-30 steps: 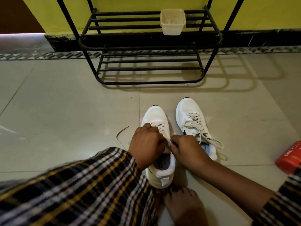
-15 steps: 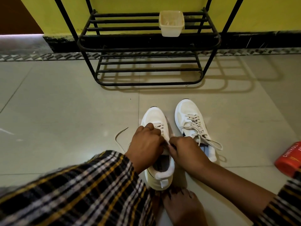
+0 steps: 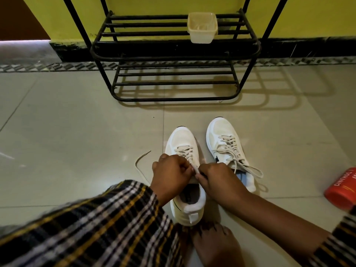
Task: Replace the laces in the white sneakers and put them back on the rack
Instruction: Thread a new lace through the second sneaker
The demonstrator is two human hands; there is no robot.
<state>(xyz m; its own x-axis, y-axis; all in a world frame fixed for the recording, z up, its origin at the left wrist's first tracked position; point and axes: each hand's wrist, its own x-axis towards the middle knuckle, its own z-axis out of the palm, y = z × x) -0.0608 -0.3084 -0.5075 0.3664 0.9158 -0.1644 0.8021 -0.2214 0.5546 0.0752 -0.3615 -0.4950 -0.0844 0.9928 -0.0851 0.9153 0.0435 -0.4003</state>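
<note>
Two white sneakers stand on the tiled floor, toes toward the black metal rack [image 3: 173, 54]. The left sneaker [image 3: 182, 139] is partly laced; its cream lace [image 3: 194, 167] runs up between my hands. My left hand [image 3: 170, 174] curls over the shoe's tongue area and pinches the lace. My right hand [image 3: 215, 178] pinches the same lace right beside it. A loose lace end [image 3: 141, 160] trails on the floor to the left. The right sneaker [image 3: 224, 139] is fully laced, its ends lying loose at its right side.
A cream plastic tub [image 3: 202, 28] sits on the rack's upper shelf; the lower shelf holds nothing. A red box [image 3: 342, 189] lies on the floor at the right edge. My bare foot [image 3: 215, 245] rests just behind the left sneaker. My plaid sleeve [image 3: 86, 228] fills the lower left.
Both hands have lifted slightly off the left sneaker, drawing a short stretch of lace up between them. More of the shoe's laced front shows.
</note>
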